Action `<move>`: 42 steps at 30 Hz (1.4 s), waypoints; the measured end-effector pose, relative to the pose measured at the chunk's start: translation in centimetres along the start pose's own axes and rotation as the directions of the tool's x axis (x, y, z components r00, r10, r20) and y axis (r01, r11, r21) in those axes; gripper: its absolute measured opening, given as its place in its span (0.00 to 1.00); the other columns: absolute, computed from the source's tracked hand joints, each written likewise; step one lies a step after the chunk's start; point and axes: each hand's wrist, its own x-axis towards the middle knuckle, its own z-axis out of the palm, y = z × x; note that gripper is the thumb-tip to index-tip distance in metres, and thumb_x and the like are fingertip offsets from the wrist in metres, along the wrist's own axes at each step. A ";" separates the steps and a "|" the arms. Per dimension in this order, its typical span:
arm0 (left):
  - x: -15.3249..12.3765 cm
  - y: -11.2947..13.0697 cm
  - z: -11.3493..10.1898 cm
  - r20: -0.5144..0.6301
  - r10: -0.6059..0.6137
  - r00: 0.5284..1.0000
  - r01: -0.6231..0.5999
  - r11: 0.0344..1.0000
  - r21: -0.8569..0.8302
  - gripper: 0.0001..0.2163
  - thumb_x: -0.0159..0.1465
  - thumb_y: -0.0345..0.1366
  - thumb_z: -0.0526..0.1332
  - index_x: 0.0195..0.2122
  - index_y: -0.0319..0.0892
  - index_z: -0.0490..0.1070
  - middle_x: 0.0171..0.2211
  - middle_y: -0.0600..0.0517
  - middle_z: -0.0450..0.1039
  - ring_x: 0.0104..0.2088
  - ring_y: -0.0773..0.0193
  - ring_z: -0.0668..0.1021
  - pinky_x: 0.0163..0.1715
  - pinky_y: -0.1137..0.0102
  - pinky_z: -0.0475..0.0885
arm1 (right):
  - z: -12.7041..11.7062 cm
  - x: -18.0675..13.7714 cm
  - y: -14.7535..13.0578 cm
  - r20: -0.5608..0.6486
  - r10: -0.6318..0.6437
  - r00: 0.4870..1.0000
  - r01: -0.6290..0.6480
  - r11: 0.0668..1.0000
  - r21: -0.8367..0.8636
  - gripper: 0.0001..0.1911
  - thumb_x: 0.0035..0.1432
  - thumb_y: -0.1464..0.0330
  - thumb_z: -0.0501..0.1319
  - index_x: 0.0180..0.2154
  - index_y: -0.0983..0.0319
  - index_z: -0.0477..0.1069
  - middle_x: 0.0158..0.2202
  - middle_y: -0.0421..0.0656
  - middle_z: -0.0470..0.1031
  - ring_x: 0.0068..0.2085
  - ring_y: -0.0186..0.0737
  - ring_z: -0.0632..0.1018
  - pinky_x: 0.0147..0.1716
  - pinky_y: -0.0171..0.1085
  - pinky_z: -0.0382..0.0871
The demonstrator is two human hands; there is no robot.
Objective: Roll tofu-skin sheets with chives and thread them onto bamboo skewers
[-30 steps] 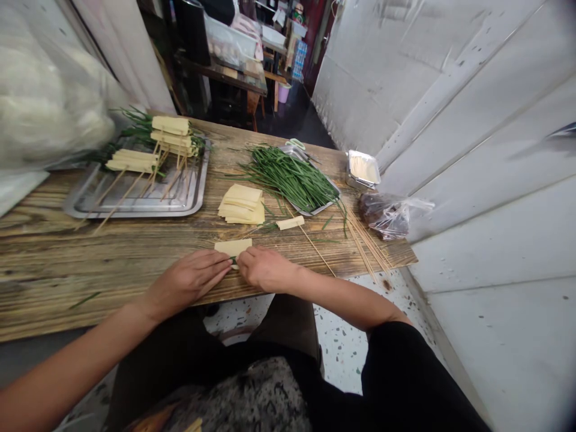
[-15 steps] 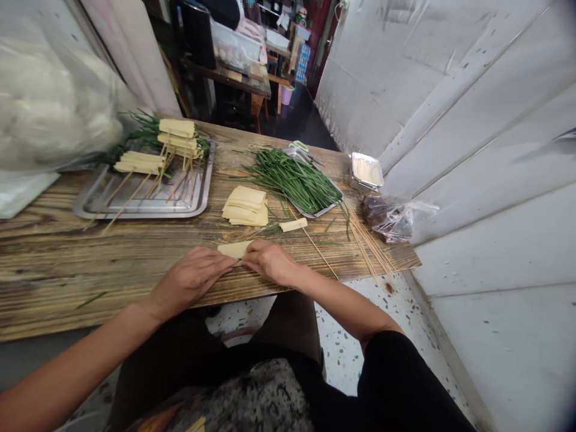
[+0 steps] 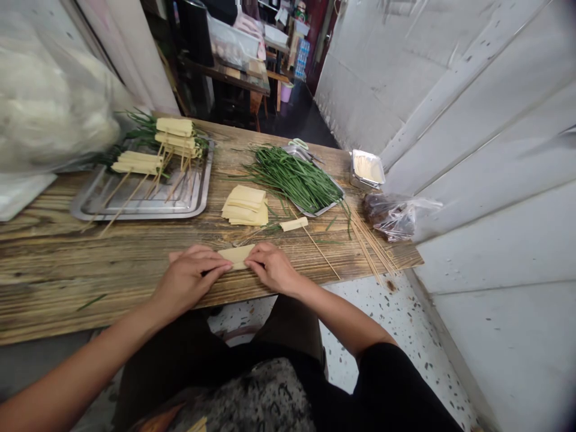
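A pale yellow tofu sheet (image 3: 237,254) lies on the wooden table near its front edge, its near edge folded over. My left hand (image 3: 194,270) pinches the sheet's left end between thumb and fingers. At the right end, my right hand (image 3: 269,264) grips it the same way. Just beyond is a stack of tofu sheets (image 3: 244,204). To the right of the stack lies a rolled tofu sheet (image 3: 294,224) on a bamboo skewer (image 3: 321,253), with green ends poking out of its left side. Whether anything is inside the sheet in my hands is hidden.
Chives (image 3: 299,180) heap on a metal tray at centre back, near scissors (image 3: 298,144). Loose skewers (image 3: 371,243), a plastic-wrapped dark bundle (image 3: 391,216) and a foil box (image 3: 368,170) sit right. A metal tray (image 3: 180,210) holds skewered rolls left, beside a bulging plastic bag (image 3: 54,102).
The sheet's near edge is now turned up into a fold. My left fingers have spread a little and the thumb shows; both hands stay at the sheet's ends.
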 end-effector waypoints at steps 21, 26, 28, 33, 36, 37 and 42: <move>1.0 -0.4 0.0 0.068 -0.052 0.996 0.053 0.999 -0.009 0.20 0.72 0.53 0.56 0.34 0.53 0.85 0.33 0.52 0.85 0.39 0.55 0.81 0.41 0.60 0.73 | 0.8 -1.4 -2.1 0.121 -0.261 0.958 0.282 0.772 -0.569 0.12 0.76 0.72 0.53 0.46 0.65 0.75 0.41 0.49 0.75 0.46 0.46 0.70 0.48 0.44 0.64; 0.4 0.1 0.0 -0.022 -0.068 0.997 0.069 0.998 0.009 0.16 0.72 0.52 0.58 0.42 0.53 0.84 0.33 0.52 0.85 0.36 0.56 0.82 0.37 0.60 0.73 | 0.1 -1.0 -1.5 0.178 -0.257 0.950 0.313 0.775 -0.549 0.11 0.77 0.69 0.54 0.47 0.63 0.75 0.40 0.47 0.74 0.46 0.45 0.69 0.48 0.43 0.62; 0.0 1.0 -0.4 -0.092 -0.045 0.995 0.052 0.996 0.073 0.14 0.74 0.47 0.58 0.45 0.52 0.83 0.35 0.51 0.85 0.39 0.55 0.82 0.40 0.57 0.72 | -0.1 -0.6 -1.4 0.222 -0.256 0.941 0.338 0.766 -0.547 0.10 0.76 0.69 0.55 0.47 0.63 0.75 0.40 0.47 0.74 0.46 0.45 0.69 0.47 0.43 0.62; -1.5 2.5 -0.8 -0.057 0.182 0.982 -0.155 0.936 0.317 0.13 0.74 0.32 0.57 0.51 0.51 0.80 0.55 0.49 0.82 0.57 0.48 0.78 0.55 0.49 0.68 | -0.6 -0.2 -1.6 0.275 -0.248 0.929 0.364 0.748 -0.555 0.09 0.76 0.69 0.56 0.46 0.64 0.75 0.38 0.45 0.73 0.46 0.45 0.68 0.46 0.42 0.61; -2.2 2.0 -0.3 0.042 0.260 0.965 -0.259 0.904 0.341 0.13 0.74 0.30 0.56 0.53 0.48 0.77 0.50 0.49 0.84 0.56 0.50 0.80 0.54 0.52 0.69 | -0.7 -0.2 -1.7 0.266 -0.260 0.928 0.367 0.757 -0.540 0.08 0.75 0.69 0.58 0.45 0.64 0.75 0.38 0.45 0.72 0.46 0.45 0.68 0.45 0.42 0.61; -2.4 1.8 -0.2 0.066 0.254 0.965 -0.261 0.902 0.345 0.13 0.74 0.30 0.56 0.53 0.48 0.77 0.49 0.48 0.84 0.56 0.50 0.79 0.54 0.52 0.69 | -0.7 -0.2 -1.8 0.263 -0.262 0.929 0.366 0.762 -0.534 0.07 0.75 0.69 0.58 0.45 0.64 0.74 0.39 0.46 0.72 0.46 0.45 0.68 0.45 0.43 0.61; -2.0 1.8 -0.6 0.073 0.237 0.969 -0.248 0.910 0.333 0.15 0.73 0.29 0.53 0.52 0.49 0.78 0.45 0.47 0.84 0.54 0.49 0.80 0.50 0.52 0.66 | -0.5 -0.3 -1.7 0.258 -0.244 0.935 0.348 0.774 -0.530 0.07 0.75 0.68 0.58 0.45 0.62 0.74 0.39 0.46 0.73 0.46 0.46 0.68 0.44 0.44 0.61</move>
